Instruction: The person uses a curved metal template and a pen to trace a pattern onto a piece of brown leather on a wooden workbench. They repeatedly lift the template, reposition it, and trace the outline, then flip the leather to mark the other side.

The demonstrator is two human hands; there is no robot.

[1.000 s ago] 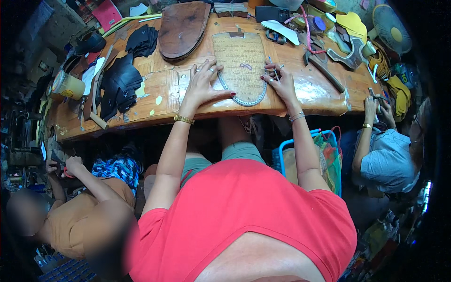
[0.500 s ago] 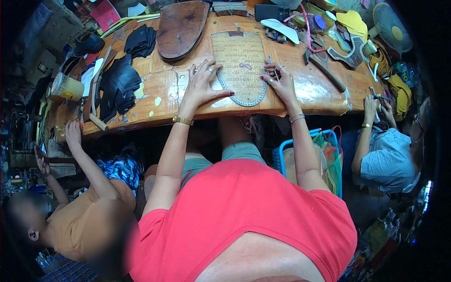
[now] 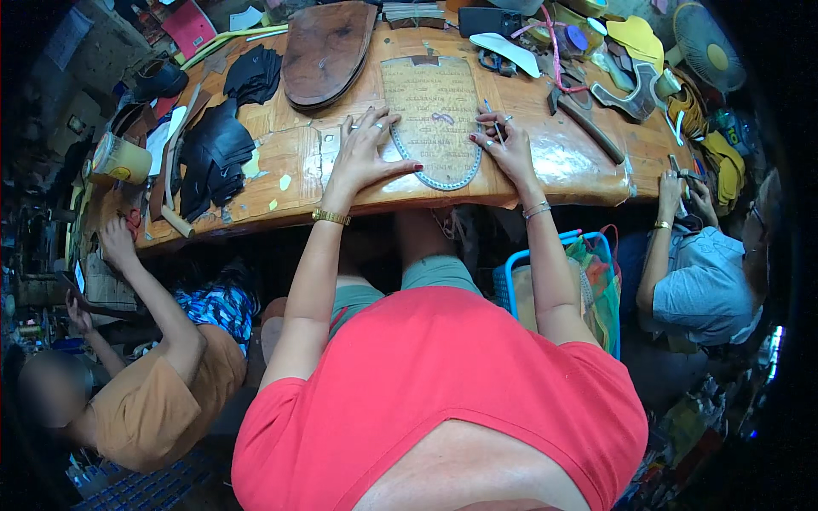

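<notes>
A tan printed panel (image 3: 433,115) with a rounded near end lies flat before me, a small purple mark near its middle. A pale blue, dotted strip (image 3: 443,185) follows its curved edge. My left hand (image 3: 368,157) is spread, with fingertips at the panel's left edge and thumb resting on its near part. At the right edge, my right hand (image 3: 506,146) pinches a thin pen-like tool (image 3: 499,130), its blue end pointing up and away. The tool's lower tip is hidden by my fingers.
Brown leather pieces (image 3: 328,55) and black leather pieces (image 3: 213,153) lie to the left. A hammer (image 3: 590,129) rests at right, near white-handled scissors-like tools and a yellow piece (image 3: 635,43). Co-workers sit on both sides. A blue basket (image 3: 514,281) stands below the table.
My hands keep nearly the same place on the panel. The co-worker at left has moved a hand down and left along the table edge, beside something red.
</notes>
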